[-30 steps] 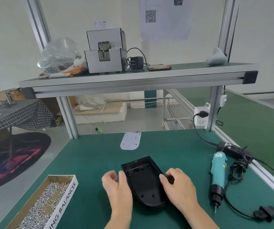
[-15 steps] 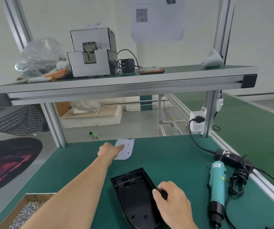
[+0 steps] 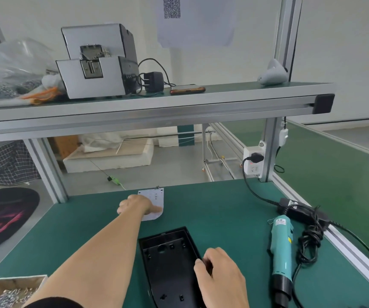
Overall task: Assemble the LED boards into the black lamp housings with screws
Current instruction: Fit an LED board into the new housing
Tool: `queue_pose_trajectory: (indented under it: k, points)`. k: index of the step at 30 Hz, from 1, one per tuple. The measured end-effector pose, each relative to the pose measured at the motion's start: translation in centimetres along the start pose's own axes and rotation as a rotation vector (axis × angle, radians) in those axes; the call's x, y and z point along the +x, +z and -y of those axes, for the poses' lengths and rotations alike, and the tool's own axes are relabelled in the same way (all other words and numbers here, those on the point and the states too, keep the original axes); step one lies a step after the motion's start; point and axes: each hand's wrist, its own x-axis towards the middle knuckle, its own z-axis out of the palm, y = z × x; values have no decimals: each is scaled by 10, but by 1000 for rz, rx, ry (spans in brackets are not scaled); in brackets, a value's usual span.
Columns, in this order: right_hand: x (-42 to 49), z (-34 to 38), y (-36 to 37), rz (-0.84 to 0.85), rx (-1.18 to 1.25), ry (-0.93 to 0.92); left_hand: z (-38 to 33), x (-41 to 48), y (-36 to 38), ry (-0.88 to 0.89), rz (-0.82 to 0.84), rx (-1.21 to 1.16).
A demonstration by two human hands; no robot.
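Observation:
A black lamp housing (image 3: 170, 263) lies open side up on the green mat, near the front centre. My right hand (image 3: 221, 274) grips its right rim, thumb on the edge and fingers curled. Beyond it, near the mat's far edge, lies a white LED board (image 3: 154, 196). My left hand (image 3: 134, 205) is stretched out over the board's left part, with the thumb laid across its top, pinching it. The left half of the board is hidden under the hand.
A teal electric screwdriver (image 3: 281, 247) lies to the right, with its coiled cable and power adapter (image 3: 294, 207). A cardboard box of screws (image 3: 12, 292) sits at the front left. Overhead, a shelf (image 3: 179, 105) carries a screw feeder (image 3: 99, 70).
My left hand left the housing's left side and reached forward to the LED board, now lying over it. My right hand stayed on the housing's right rim. The view moved closer.

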Motion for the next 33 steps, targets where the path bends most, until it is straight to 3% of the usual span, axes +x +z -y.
queue_pose_trajectory:
  k: [7,12,14,17,21,27,33]
  points:
    - [0,-1,0,-14,3,-3,15,-1,-2,-11,-18,-137]
    - [3,-5,2,-11,27,-5,16,0,-4,57,-44,-469]
    - [4,-7,3,-10,43,-1,23,2,-3,-28,127,-771]
    - [7,-10,6,-23,62,5,44,-9,-8,14,331,-1157]
    - [9,-12,6,-37,98,38,77,-29,-13,50,496,-1462]
    - [8,-13,5,-26,143,27,130,-75,-24,408,592,-1669]
    - [1,-7,-3,29,194,10,181,-138,-33,754,694,-1581]
